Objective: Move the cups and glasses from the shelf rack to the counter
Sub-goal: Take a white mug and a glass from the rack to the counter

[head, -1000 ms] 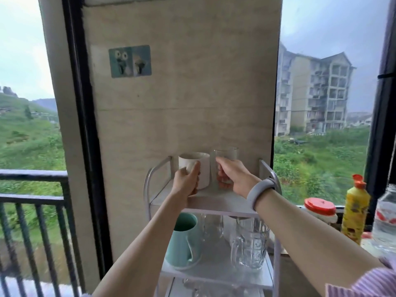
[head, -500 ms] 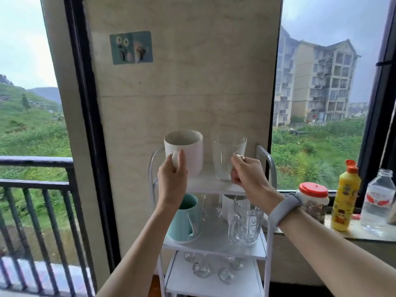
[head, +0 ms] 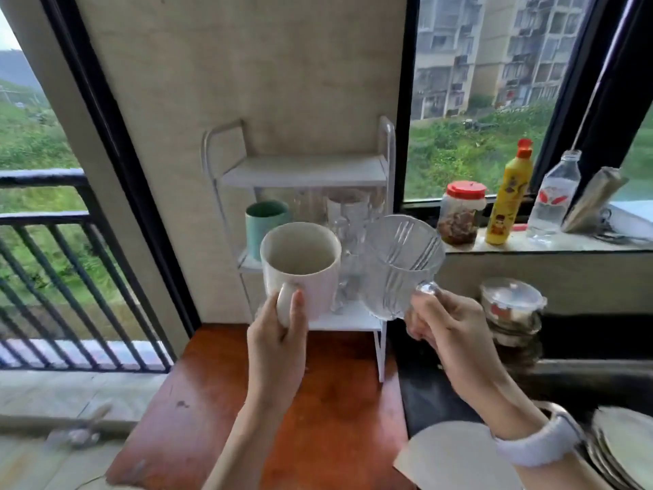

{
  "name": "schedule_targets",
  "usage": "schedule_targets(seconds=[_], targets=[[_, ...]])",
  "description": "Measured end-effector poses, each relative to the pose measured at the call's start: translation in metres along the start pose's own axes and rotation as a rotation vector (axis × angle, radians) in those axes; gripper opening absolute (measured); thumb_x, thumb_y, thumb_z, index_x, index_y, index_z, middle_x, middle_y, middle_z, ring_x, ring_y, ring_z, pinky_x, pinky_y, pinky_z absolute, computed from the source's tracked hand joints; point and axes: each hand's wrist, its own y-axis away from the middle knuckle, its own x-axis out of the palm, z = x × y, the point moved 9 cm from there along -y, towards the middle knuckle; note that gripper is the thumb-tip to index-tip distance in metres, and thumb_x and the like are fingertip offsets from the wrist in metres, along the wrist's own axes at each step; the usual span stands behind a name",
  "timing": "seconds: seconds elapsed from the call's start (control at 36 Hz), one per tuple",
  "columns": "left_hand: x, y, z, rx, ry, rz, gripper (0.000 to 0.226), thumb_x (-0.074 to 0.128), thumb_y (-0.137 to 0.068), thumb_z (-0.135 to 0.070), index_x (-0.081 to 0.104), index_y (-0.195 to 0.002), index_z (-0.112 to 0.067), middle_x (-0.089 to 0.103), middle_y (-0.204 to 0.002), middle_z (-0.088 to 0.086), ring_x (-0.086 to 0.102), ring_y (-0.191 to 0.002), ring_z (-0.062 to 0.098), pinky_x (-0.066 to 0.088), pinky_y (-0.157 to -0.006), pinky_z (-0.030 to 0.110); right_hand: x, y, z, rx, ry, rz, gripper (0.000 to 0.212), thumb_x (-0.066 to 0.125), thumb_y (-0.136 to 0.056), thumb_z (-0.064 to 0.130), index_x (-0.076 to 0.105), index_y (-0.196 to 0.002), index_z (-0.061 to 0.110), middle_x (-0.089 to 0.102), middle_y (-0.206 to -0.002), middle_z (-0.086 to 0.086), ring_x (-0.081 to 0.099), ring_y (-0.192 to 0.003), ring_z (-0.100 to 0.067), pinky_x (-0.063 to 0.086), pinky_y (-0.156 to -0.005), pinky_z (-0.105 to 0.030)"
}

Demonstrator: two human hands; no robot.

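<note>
My left hand (head: pixel 279 334) grips the handle of a white ceramic mug (head: pixel 300 267), held upright in the air in front of the white shelf rack (head: pixel 304 171). My right hand (head: pixel 448 334) holds a clear ribbed glass mug (head: pixel 399 267) by its handle, tilted slightly toward me. The rack's top shelf is bare. On its middle shelf stand a teal cup (head: pixel 266 224) and clear glasses (head: pixel 348 213), partly hidden behind the two held mugs.
A dark counter (head: pixel 424 390) lies at the lower right with stacked plates (head: pixel 625 450) and lidded bowls (head: pixel 512 309). On the window sill stand a red-lidded jar (head: pixel 459 213), a yellow bottle (head: pixel 509 196) and a water bottle (head: pixel 554 199). Red-brown floor lies below the rack; a balcony railing is at left.
Both hands have lifted the white mug and the glass mug off the top shelf and drawn them toward me and downward. The view has tilted down, showing the counter.
</note>
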Motion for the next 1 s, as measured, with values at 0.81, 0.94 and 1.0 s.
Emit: schedule_targets(seconds=[0.81,0.94,1.0], targets=[[0.425,0.508,-0.196,-0.143,0.362,1.225,0.038,0.045,-0.092,-0.042,0.052,-0.073,-0.009,0.053,-0.058,-0.008,0.044,-0.053,0.000,0.035,-0.050,0.019,-0.494,0.479,-0.001,0.603,0.426,-1.095,0.048,0.051,-0.084,0.001,0.023,-0.049,0.017,0.019,-0.048,0.003,0.016,-0.047,-0.009,0.013,-0.048,-0.029],[0.495,0.590,-0.252,-0.128,0.408,1.441,0.032,0.047,-0.092,-0.040,0.054,-0.072,-0.015,0.059,-0.062,-0.006,0.049,-0.056,0.004,0.039,-0.051,0.018,-0.562,0.555,0.027,0.645,0.473,-1.350,0.043,0.052,-0.085,0.008,0.028,-0.049,0.014,0.025,-0.054,-0.007,0.023,-0.052,-0.014,0.017,-0.050,-0.030],[0.522,0.621,-0.277,-0.094,0.430,1.501,0.030,0.048,-0.092,-0.038,0.050,-0.067,-0.021,0.055,-0.058,-0.007,0.048,-0.054,0.006,0.038,-0.051,0.016,-0.588,0.580,0.036,0.651,0.494,-1.443,0.040,0.051,-0.085,0.006,0.031,-0.050,0.011,0.028,-0.055,-0.009,0.025,-0.054,-0.016,0.019,-0.053,-0.031]])
